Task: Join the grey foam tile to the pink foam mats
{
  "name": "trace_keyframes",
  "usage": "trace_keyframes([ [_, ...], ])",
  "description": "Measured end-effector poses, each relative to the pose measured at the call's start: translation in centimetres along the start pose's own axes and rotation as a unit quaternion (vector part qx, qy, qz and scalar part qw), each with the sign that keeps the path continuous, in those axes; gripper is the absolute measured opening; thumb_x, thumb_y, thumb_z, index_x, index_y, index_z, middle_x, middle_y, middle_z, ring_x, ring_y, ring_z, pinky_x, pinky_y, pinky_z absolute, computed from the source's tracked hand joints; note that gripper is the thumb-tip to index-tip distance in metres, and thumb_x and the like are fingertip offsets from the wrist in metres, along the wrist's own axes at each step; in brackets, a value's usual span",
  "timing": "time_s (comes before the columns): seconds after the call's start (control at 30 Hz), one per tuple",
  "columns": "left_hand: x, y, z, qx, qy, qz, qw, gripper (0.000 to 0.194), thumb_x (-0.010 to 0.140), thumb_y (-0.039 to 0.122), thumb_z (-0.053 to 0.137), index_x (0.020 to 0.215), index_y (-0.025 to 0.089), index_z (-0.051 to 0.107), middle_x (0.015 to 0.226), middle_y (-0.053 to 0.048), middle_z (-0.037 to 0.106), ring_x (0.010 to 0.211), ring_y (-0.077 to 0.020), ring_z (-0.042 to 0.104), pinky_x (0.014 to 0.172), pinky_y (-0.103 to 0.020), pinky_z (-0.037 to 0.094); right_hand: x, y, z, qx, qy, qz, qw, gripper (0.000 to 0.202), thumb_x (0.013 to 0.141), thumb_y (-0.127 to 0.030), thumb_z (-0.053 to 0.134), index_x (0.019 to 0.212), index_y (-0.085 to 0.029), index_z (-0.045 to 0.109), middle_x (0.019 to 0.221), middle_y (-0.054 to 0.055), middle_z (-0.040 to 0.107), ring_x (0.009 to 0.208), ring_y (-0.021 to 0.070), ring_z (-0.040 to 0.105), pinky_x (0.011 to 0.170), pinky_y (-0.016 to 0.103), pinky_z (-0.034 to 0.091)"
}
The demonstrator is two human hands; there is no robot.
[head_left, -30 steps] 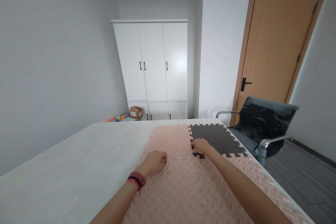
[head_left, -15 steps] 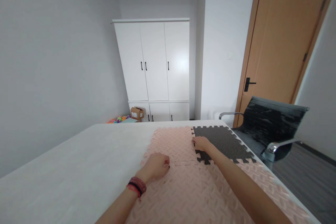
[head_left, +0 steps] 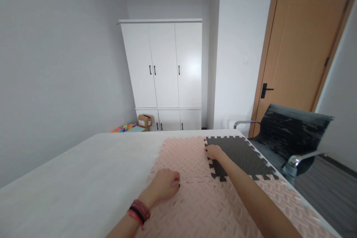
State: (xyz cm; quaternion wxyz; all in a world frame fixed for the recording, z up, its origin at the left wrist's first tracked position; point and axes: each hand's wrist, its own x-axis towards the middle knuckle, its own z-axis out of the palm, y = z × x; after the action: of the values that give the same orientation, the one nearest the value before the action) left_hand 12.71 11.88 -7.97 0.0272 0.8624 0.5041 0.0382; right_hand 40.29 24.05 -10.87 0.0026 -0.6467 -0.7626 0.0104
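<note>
Head view shows the right hand lying fingers-down on the toothed seam where the dark mat meets a pink mat; the fingers look loosely bent and clamp nothing that can be made out. That dark mat lies flat at the far right corner of the desk, its near edge of teeth locked into the pink mats that cover the desk's right part in front of it. The left hand sits nearer than the dark mat and to its left, curled into a loose fist with the knuckles pressed on pink mat close to a seam; whether it grips anything cannot be told. A red and black wristband circles that wrist. Both hands are well apart from each other.

Left of the dark mat the desk top is pale. Right of it, just off the desk, stands a black chair with metal armrests, and behind that a wooden door. Beyond the dark mat a white cupboard stands against the wall, with a small carton and bright toys on the floor at its left foot.
</note>
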Motion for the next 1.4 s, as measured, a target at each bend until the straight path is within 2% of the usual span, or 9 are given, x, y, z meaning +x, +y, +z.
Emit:
trace_keyframes([
  [0.13, 0.2, -0.1, -0.4, -0.006, -0.001, -0.001, 1.000, 0.025, 0.069, 0.028, 0.045, 0.080, 0.027, 0.068, 0.082, -0.004, 0.073, 0.081, -0.0258, 0.065, 0.072, -0.037, 0.046, 1.6, 0.3, -0.4, 0.005, 0.026, 0.007, 1.000, 0.031, 0.087, -0.036, 0.053, 0.111, -0.017, 0.056, 0.115, 0.007, 0.059, 0.102, 0.0201, 0.057, 0.088, 0.045, 0.048],
  [0.27, 0.6, -0.5, -0.6, -0.014, -0.007, -0.003, 1.000, 0.026, 0.067, 0.028, 0.047, 0.082, 0.031, 0.068, 0.083, 0.000, 0.073, 0.082, -0.0241, 0.065, 0.073, -0.036, 0.046, 2.5, 0.4, 0.9, 0.012, 0.053, 0.000, 0.999, 0.031, 0.088, -0.036, 0.052, 0.112, -0.017, 0.056, 0.118, 0.007, 0.058, 0.109, 0.0217, 0.054, 0.095, 0.049, 0.042],
  [0.57, 0.7, -0.7, -0.4, -0.028, -0.009, 0.010, 1.000, 0.026, 0.069, 0.028, 0.046, 0.081, 0.029, 0.068, 0.082, -0.001, 0.073, 0.081, -0.0223, 0.066, 0.073, -0.033, 0.045, 6.2, 1.7, 1.0, 0.032, 0.022, 0.008, 0.999, 0.031, 0.088, -0.039, 0.051, 0.107, -0.016, 0.058, 0.111, 0.007, 0.061, 0.100, 0.0194, 0.058, 0.088, 0.044, 0.048],
  [0.8, 1.1, -1.5, -0.2, -0.065, -0.026, 0.024, 0.997, 0.024, 0.070, 0.028, 0.048, 0.084, 0.032, 0.067, 0.087, 0.003, 0.073, 0.085, -0.0206, 0.066, 0.076, -0.031, 0.045, 7.8, 2.2, 3.7, 0.081, 0.069, -0.018, 0.994, 0.041, 0.093, -0.037, 0.038, 0.128, -0.017, 0.046, 0.138, 0.010, 0.045, 0.130, 0.0243, 0.036, 0.107, 0.053, 0.024],
  [0.97, 1.7, -2.0, 0.3, -0.078, -0.028, 0.014, 0.996, 0.024, 0.069, 0.025, 0.049, 0.083, 0.032, 0.068, 0.084, 0.003, 0.073, 0.084, -0.0197, 0.066, 0.077, -0.030, 0.044, 8.9, 3.8, 5.0, 0.128, 0.054, -0.034, 0.990, 0.044, 0.093, -0.031, 0.028, 0.134, -0.021, 0.042, 0.143, 0.007, 0.042, 0.133, 0.0201, 0.033, 0.107, 0.047, 0.027],
  [1.07, 1.9, -3.0, 0.1, -0.145, -0.032, 0.019, 0.989, 0.027, 0.071, 0.023, 0.046, 0.084, 0.031, 0.068, 0.083, 0.005, 0.072, 0.078, -0.0144, 0.065, 0.072, -0.024, 0.044, 8.2, 6.7, 4.6, 0.147, 0.086, -0.015, 0.985, 0.046, 0.092, -0.031, 0.028, 0.135, -0.020, 0.041, 0.142, 0.006, 0.043, 0.131, 0.0157, 0.036, 0.107, 0.036, 0.029],
  [1.17, 2.6, -5.9, -0.6, -0.214, -0.027, 0.010, 0.976, 0.028, 0.074, 0.025, 0.043, 0.087, 0.028, 0.067, 0.086, 0.006, 0.071, 0.078, -0.0111, 0.063, 0.069, -0.020, 0.045, 4.6, 12.9, 4.0, 0.146, 0.148, 0.054, 0.977, 0.049, 0.089, -0.027, 0.032, 0.136, -0.015, 0.040, 0.144, 0.009, 0.040, 0.131, 0.0156, 0.036, 0.108, 0.032, 0.028],
  [1.3, 4.6, -11.6, -0.4, -0.176, 0.054, -0.117, 0.976, 0.035, 0.078, 0.032, 0.037, 0.101, 0.019, 0.060, 0.106, -0.005, 0.067, 0.095, -0.0165, 0.060, 0.086, -0.027, 0.045, -3.8, 22.8, 3.9, 0.119, 0.187, 0.183, 0.958, 0.043, 0.082, -0.020, 0.037, 0.118, -0.007, 0.057, 0.120, 0.018, 0.059, 0.114, 0.0224, 0.053, 0.099, 0.034, 0.037],
  [1.4, 6.4, -14.4, 1.1, -0.121, 0.069, -0.220, 0.965, 0.036, 0.077, 0.033, 0.040, 0.099, 0.011, 0.058, 0.105, -0.016, 0.064, 0.097, -0.0244, 0.059, 0.088, -0.038, 0.043, -8.8, 27.0, 4.6, 0.098, 0.181, 0.246, 0.947, 0.036, 0.080, -0.022, 0.040, 0.101, -0.008, 0.065, 0.100, 0.018, 0.066, 0.096, 0.0254, 0.062, 0.088, 0.035, 0.043],
])
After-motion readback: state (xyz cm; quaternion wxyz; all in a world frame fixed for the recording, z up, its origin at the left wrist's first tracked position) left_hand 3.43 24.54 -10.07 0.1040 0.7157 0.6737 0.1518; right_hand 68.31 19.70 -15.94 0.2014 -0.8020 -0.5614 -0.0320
